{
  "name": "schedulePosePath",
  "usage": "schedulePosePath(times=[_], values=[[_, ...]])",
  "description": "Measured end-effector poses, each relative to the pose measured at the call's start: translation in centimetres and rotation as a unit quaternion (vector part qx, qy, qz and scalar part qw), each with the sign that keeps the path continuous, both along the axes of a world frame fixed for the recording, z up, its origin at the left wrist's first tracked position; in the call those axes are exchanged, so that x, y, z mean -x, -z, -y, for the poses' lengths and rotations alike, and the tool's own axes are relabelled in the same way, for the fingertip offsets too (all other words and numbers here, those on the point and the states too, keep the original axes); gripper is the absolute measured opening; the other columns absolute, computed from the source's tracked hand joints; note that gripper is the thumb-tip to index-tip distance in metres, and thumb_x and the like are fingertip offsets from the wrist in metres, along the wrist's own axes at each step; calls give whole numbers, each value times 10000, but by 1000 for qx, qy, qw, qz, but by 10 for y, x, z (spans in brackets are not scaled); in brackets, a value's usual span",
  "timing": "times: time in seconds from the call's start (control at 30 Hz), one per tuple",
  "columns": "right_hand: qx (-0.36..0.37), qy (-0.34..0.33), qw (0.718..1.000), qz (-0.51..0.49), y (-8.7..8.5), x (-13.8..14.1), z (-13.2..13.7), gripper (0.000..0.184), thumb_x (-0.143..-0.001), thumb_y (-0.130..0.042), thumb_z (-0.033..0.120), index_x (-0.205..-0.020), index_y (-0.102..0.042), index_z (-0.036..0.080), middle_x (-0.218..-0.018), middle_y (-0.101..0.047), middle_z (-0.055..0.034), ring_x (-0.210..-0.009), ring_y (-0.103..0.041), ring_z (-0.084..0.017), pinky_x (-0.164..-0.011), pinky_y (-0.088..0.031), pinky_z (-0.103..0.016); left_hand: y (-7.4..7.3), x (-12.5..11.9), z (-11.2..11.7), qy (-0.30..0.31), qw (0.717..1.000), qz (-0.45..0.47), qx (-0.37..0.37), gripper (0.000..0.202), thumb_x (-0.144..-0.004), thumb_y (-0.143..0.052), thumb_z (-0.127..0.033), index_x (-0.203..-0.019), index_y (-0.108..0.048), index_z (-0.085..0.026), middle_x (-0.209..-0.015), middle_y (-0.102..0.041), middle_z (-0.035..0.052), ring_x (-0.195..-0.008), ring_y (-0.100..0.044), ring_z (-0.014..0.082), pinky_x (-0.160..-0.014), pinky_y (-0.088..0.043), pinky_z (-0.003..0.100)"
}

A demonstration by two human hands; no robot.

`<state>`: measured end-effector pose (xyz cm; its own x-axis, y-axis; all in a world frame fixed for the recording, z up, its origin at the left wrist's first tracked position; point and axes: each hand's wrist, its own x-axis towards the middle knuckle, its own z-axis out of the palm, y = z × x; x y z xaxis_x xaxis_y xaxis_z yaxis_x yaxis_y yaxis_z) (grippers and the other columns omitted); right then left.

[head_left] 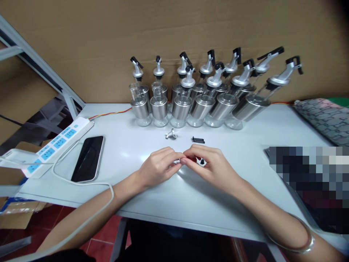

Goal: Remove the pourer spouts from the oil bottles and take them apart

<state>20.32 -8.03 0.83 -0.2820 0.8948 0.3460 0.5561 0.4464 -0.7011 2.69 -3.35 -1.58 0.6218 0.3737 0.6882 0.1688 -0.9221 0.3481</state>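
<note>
Both hands are up close here: left hand [159, 165] and right hand [215, 171] meet fingertip to fingertip over the middle of the bench [191, 207], a bit in from its near edge. From my end, each one has thumb and finger closed in a tight pinch on the same small silvery part [177, 161]. Most of it is hidden by the fingers, so I can't tell its shape.

There's also a black-and-white bit [202, 162] showing through the right hand's finger gap; can't say if it's on the bench or in the palm.

Toward the far edge of the bench, a loose silver spout [171, 134] lies on its side, with some black pieces [198, 139] off to its right. Behind those are the bottles [181, 109], the front two nearest the left edge having no spout in the neck.

My worry: pinch that tiny part off-centre and it could ping away, maybe over the near edge. Also, the white cable [111, 193] lies across the left forearm, so a quick pull back could snag it and drag the phone [88, 159].
</note>
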Motion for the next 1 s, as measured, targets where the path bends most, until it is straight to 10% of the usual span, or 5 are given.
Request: schedulePosePath(times=[0.47,0.63,1.0], values=[[137,83,971,177,5,-51,-19,203,-830,-512,179,-925,-691,163,-817,-720,-55,-707,-645,-181,-627,-462,-267,2,2,-10,-62,997,-42,-7,110,-873,-506,-124,-965,-565,-138,-647,-551,-6,-585,-507,118,-568,-426,239],[192,36,961,195,7,-55,-18,186,-810,-473,164,-733,-642,182,-604,-632,7,-520,-541,-127,-503,-388,-235,1,3,-10,-63,997,-34,-12,100,-861,-519,-111,-941,-576,-125,-639,-543,-6,-573,-493,118,-560,-409,239],[132,-60,966,215,6,-65,-16,228,-772,-572,135,-901,-715,257,-924,-551,-66,-877,-558,-207,-779,-452,-341,-1,3,-10,-67,997,-36,-16,88,-861,-513,-115,-911,-584,-130,-640,-556,-3,-572,-497,121,-572,-402,243]])
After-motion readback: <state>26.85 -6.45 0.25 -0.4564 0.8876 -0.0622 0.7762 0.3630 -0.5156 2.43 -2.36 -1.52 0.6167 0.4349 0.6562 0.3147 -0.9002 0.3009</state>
